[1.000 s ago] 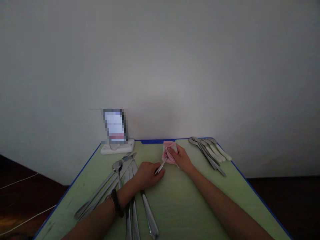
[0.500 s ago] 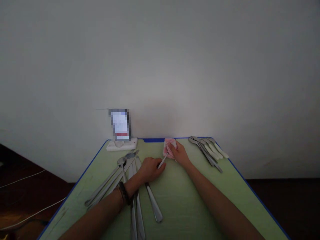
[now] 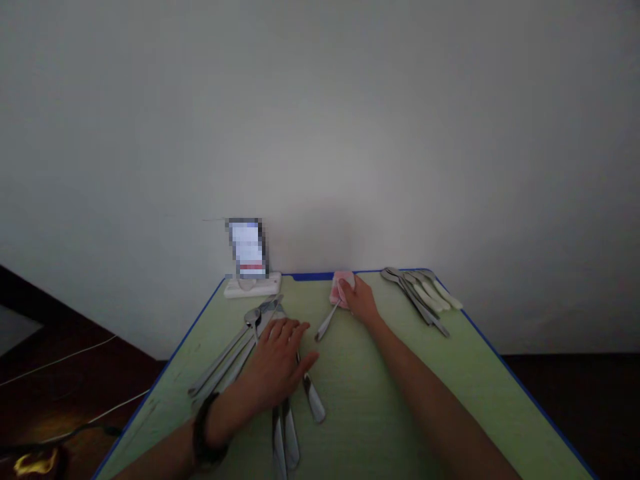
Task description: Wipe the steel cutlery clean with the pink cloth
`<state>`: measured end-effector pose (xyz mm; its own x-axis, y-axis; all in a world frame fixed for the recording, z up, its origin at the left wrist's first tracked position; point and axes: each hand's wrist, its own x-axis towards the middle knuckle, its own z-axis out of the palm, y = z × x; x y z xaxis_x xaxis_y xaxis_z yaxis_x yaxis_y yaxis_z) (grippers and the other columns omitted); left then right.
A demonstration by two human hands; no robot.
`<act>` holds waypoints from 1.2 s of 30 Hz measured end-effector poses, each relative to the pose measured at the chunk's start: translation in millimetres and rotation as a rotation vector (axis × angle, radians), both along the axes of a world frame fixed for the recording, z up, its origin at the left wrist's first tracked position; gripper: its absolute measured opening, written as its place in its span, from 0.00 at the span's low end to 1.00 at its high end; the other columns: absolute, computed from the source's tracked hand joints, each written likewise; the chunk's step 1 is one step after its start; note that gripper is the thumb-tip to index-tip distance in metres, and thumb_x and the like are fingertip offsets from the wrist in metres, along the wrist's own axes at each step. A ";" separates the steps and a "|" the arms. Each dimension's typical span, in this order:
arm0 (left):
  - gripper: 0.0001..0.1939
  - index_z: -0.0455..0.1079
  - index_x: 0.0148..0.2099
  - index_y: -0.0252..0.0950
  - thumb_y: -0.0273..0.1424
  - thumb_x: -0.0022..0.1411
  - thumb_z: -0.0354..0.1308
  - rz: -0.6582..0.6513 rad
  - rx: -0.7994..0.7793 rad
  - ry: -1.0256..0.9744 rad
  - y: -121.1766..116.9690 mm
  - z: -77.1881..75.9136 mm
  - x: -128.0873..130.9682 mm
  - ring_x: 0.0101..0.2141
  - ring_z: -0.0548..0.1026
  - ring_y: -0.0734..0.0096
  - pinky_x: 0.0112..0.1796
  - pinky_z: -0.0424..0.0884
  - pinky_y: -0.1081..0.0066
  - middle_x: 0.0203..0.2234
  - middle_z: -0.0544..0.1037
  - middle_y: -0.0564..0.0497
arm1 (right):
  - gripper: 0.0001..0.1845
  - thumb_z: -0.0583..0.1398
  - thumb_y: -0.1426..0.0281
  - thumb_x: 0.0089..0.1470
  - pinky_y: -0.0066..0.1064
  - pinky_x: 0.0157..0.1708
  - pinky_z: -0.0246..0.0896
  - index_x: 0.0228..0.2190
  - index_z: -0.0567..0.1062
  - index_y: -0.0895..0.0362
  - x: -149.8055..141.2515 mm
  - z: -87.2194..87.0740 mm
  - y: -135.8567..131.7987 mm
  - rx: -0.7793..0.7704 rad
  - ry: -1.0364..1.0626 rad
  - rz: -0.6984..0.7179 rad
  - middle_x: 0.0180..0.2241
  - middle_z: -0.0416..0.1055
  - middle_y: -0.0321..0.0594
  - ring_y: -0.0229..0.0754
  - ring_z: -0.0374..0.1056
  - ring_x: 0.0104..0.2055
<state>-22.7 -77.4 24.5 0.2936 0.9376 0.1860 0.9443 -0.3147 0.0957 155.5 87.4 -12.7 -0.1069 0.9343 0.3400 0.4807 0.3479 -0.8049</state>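
My right hand [image 3: 361, 300] is closed on a folded pink cloth [image 3: 345, 276] near the table's far edge. A slim metal handle [image 3: 327, 323] slants out from under the cloth toward the lower left; the other end of this utensil is covered. My left hand [image 3: 277, 360] has its palm down and fingers apart, holding nothing. It is over a spread of metal cutlery and hides part of it. Around it show a spoon [image 3: 253, 316], several long handles on its left, and knives [image 3: 278, 440] below. One more handle [image 3: 315, 400] lies beside its thumb.
Several metal spoons [image 3: 391, 273] and pale-handled cutlery [image 3: 440, 293] lie grouped at the far right of the green table [image 3: 380, 400]. A phone [image 3: 249, 247] leans by the wall on a white power strip [image 3: 255, 285]. Cables [image 3: 120, 410] run along the floor at left.
My left hand has let go of the utensil's handle and moved back toward the lower left, its fingers spreading. My right hand keeps hold of the cloth.
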 end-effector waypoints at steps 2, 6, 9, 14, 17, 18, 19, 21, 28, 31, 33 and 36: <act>0.28 0.56 0.61 0.39 0.47 0.64 0.44 -0.070 -0.011 0.013 -25.4 -10.1 -6.2 0.57 0.59 0.53 0.57 0.53 0.49 0.56 0.65 0.43 | 0.17 0.51 0.58 0.55 0.33 0.35 0.59 0.32 0.72 0.57 -0.2 0.8 0.8 -0.024 0.006 0.000 0.31 0.73 0.46 0.45 0.68 0.32; 0.30 0.50 0.64 0.41 0.47 0.64 0.45 -0.140 -0.038 0.025 -38.0 -20.4 -14.3 0.62 0.50 0.52 0.59 0.49 0.47 0.62 0.55 0.43 | 0.19 0.51 0.57 0.55 0.34 0.35 0.59 0.33 0.72 0.59 -1.0 1.6 0.3 -0.033 -0.010 0.007 0.31 0.74 0.47 0.46 0.68 0.33; 0.30 0.52 0.64 0.41 0.47 0.63 0.46 -0.189 -0.020 0.041 -18.8 -14.3 -24.6 0.62 0.50 0.51 0.59 0.46 0.45 0.62 0.56 0.42 | 0.20 0.51 0.57 0.54 0.35 0.35 0.60 0.33 0.73 0.59 -1.2 2.0 -2.6 -0.024 -0.008 0.007 0.31 0.74 0.47 0.46 0.68 0.33; 0.26 0.59 0.60 0.39 0.44 0.64 0.48 -0.251 -0.031 0.066 -1.0 3.5 -33.7 0.61 0.53 0.53 0.60 0.44 0.48 0.59 0.61 0.42 | 0.21 0.51 0.56 0.54 0.34 0.35 0.60 0.35 0.73 0.59 0.2 4.0 -8.6 0.014 0.060 0.014 0.30 0.74 0.44 0.46 0.68 0.32; 0.32 0.56 0.62 0.39 0.49 0.61 0.49 -0.292 -0.080 0.014 -13.0 5.8 -26.7 0.62 0.51 0.53 0.60 0.44 0.48 0.60 0.59 0.42 | 0.20 0.52 0.56 0.53 0.34 0.33 0.61 0.35 0.73 0.58 0.4 5.6 -9.4 0.012 0.075 0.007 0.28 0.73 0.43 0.45 0.67 0.31; 0.36 0.53 0.63 0.40 0.53 0.58 0.50 -0.344 -0.109 0.000 -17.8 4.6 -24.3 0.62 0.50 0.52 0.60 0.45 0.49 0.61 0.57 0.42 | 0.20 0.52 0.56 0.53 0.34 0.34 0.61 0.35 0.73 0.58 0.2 6.1 -9.1 0.012 0.077 0.009 0.28 0.73 0.43 0.45 0.67 0.31; 0.39 0.52 0.64 0.41 0.55 0.56 0.50 -0.388 -0.139 -0.004 -21.7 2.7 -22.9 0.62 0.50 0.52 0.60 0.45 0.49 0.62 0.56 0.42 | 0.20 0.52 0.56 0.53 0.34 0.34 0.61 0.35 0.73 0.58 -0.1 6.5 -8.6 0.013 0.079 0.014 0.28 0.74 0.43 0.45 0.68 0.31; 0.41 0.51 0.64 0.42 0.58 0.54 0.49 -0.420 -0.164 0.002 -24.3 -2.0 -23.3 0.62 0.51 0.51 0.60 0.46 0.49 0.63 0.54 0.42 | 0.19 0.52 0.56 0.53 0.34 0.35 0.61 0.34 0.73 0.58 -0.7 6.8 -7.6 0.012 0.085 0.023 0.29 0.74 0.43 0.46 0.68 0.33; 0.45 0.50 0.65 0.41 0.59 0.51 0.50 -0.365 -0.208 0.029 -7.9 -1.4 -33.5 0.62 0.50 0.47 0.59 0.40 0.42 0.62 0.56 0.39 | 0.20 0.53 0.56 0.52 0.35 0.35 0.61 0.34 0.73 0.58 -0.1 6.4 -5.6 -0.056 0.135 0.058 0.30 0.74 0.43 0.45 0.68 0.33; 0.49 0.49 0.65 0.45 0.59 0.46 0.57 -0.485 -0.310 -0.041 -12.4 6.5 -30.4 0.61 0.52 0.47 0.60 0.40 0.45 0.62 0.56 0.43 | 0.21 0.53 0.55 0.52 0.35 0.35 0.61 0.36 0.73 0.59 0.1 7.0 -5.5 -0.077 0.170 0.063 0.30 0.74 0.43 0.44 0.68 0.32; 0.51 0.50 0.65 0.46 0.58 0.42 0.60 -0.509 -0.352 -0.062 -14.3 9.8 -30.9 0.61 0.52 0.46 0.60 0.41 0.47 0.63 0.55 0.44 | 0.21 0.53 0.55 0.52 0.34 0.34 0.61 0.37 0.74 0.59 0.2 7.9 -5.8 -0.094 0.183 0.065 0.30 0.74 0.43 0.44 0.67 0.31; 0.53 0.49 0.65 0.45 0.58 0.41 0.60 -0.427 -0.318 -0.025 -9.4 9.6 -39.2 0.62 0.49 0.44 0.59 0.38 0.44 0.64 0.53 0.43 | 0.21 0.54 0.55 0.52 0.33 0.33 0.62 0.38 0.73 0.59 0.7 9.2 -6.7 -0.102 0.197 0.080 0.29 0.75 0.42 0.43 0.67 0.30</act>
<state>-62.0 -86.8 34.1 0.6607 0.7468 -0.0761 0.7347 -0.6226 0.2695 156.2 80.7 -3.5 -0.1229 0.9561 0.2662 0.2849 0.2909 -0.9133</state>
